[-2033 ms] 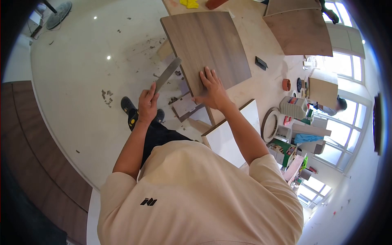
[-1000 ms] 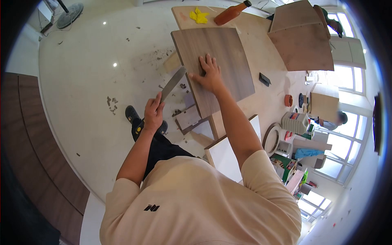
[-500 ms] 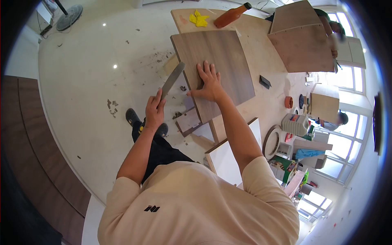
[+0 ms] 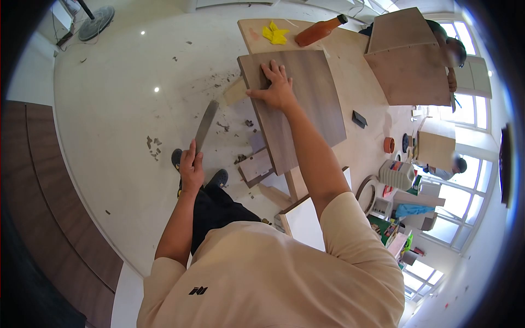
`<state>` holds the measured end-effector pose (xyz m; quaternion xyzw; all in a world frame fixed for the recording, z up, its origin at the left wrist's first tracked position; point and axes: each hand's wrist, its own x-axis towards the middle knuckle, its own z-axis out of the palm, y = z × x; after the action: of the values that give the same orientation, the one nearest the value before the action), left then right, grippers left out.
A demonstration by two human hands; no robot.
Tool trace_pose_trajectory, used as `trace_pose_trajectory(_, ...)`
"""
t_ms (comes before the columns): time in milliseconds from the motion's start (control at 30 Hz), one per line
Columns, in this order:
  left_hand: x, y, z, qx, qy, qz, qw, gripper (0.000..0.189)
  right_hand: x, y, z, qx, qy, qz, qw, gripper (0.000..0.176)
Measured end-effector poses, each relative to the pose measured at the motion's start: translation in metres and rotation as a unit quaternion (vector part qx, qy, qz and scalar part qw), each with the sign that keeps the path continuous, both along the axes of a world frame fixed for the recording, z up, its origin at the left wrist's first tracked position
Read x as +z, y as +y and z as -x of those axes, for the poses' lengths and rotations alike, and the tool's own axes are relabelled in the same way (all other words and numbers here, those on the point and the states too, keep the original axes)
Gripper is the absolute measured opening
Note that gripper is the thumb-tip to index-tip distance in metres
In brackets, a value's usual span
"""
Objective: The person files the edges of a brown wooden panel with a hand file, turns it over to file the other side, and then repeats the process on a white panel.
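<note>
My left hand (image 4: 192,174) is closed around the end of a flat metal file (image 4: 206,127). The grey file points up and away, in the air to the left of the board and apart from it. A brown wood-grain board (image 4: 306,104) lies on the light wooden worktable (image 4: 350,82), its left edge jutting past the table. Spread flat on the board near its left edge is my right hand (image 4: 276,90), fingers apart and thumb by the edge.
A yellow cloth (image 4: 275,34) and an orange bottle (image 4: 320,31) lie at the table's far end. A black angled piece (image 4: 359,119) rests to the right. Another person stands behind a wooden cabinet (image 4: 407,65). Scraps (image 4: 153,147) litter the floor.
My left hand has drawn the file back and left, away from the board's edge. My right hand has shifted farther up along the board toward its left edge.
</note>
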<state>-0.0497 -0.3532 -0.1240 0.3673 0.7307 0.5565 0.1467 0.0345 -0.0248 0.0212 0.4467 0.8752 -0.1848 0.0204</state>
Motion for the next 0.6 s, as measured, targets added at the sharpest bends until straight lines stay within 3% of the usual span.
trace_pose_trajectory(200, -0.002, 0.017, 0.008, -0.017, -0.007, -0.003, 1.000, 0.050, -0.016, 0.022, -0.023, 0.037, 0.089, 0.036, 0.995, 0.084)
trace_pose_trajectory(400, 0.011, 0.077, 0.014, -0.068, -0.009, -0.055, 0.996, 0.053, -0.014, -0.013, -0.068, -0.050, -0.016, -0.102, 0.993, 0.064)
trace_pose_trajectory(600, 0.000, 0.134, 0.041, -0.136, 0.026, -0.063, 0.988, 0.052, -0.012, -0.024, -0.078, -0.077, -0.029, -0.124, 0.989, 0.060)
